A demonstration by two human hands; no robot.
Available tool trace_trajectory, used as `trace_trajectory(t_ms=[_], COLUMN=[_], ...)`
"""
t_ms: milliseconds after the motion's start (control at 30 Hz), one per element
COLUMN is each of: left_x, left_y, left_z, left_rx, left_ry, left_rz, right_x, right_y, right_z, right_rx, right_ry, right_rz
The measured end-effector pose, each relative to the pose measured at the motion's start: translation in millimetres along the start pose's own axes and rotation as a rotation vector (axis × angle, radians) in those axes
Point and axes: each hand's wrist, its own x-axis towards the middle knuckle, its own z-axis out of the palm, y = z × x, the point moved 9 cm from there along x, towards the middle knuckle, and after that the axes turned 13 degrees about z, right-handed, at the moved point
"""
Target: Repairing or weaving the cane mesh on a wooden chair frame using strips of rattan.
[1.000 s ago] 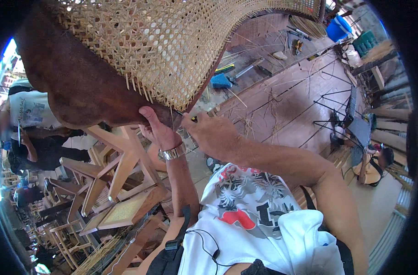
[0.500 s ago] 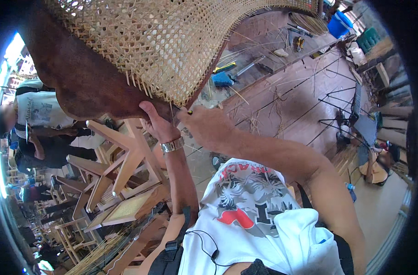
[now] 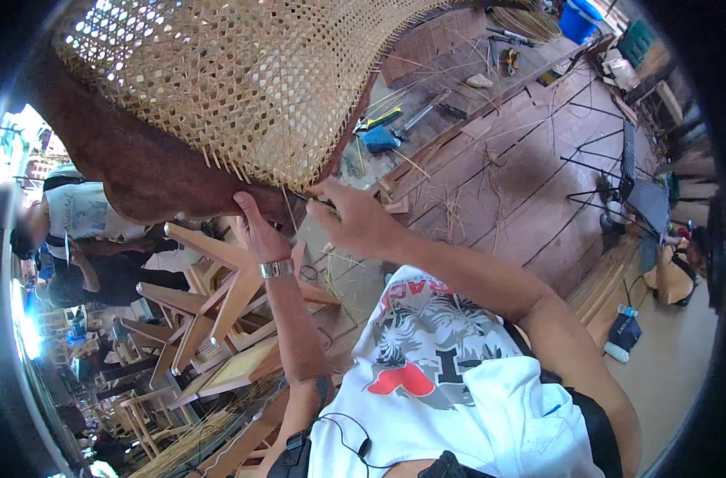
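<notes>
A woven cane panel (image 3: 243, 88) fills the upper part of the head view, set in a curved dark wooden frame (image 3: 152, 175). Short cane ends stick out along the panel's lower edge. My left hand (image 3: 261, 237), with a metal-banded watch on its wrist, grips the frame's lower edge, thumb on top and the other fingers mostly hidden beneath. At the panel's bottom corner, my right hand (image 3: 359, 221) is closed round a small dark tool (image 3: 301, 196). Its thin end reaches the corner; the fingers hide the rest, so its kind is unclear. A loose cane strand (image 3: 290, 209) hangs there.
A low work surface beyond holds a blue block-like item (image 3: 379, 140), a yellow-and-black cutter (image 3: 383, 119), pliers (image 3: 510, 60) and cane scraps. Unfinished wooden chairs (image 3: 219, 275) crowd the left, near a person (image 3: 92, 211). A black metal stand (image 3: 618, 171) is at the right.
The view has shifted slightly. My right hand has turned at the corner, and the dark tool's thin end now shows against the frame. My left hand keeps its grip.
</notes>
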Motion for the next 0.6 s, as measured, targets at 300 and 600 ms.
trace_trajectory(t_ms=[300, 600], left_x=[-13, 1], left_y=[7, 4], left_z=[1, 9], left_rx=[0.121, 0.036], left_ry=[0.036, 0.034], left_rz=[0.081, 0.063], right_x=[-49, -7], right_y=[-67, -29], right_z=[-74, 18], right_rx=[-0.323, -0.754], right_ry=[0.262, -0.060], right_rz=[-0.382, -0.146])
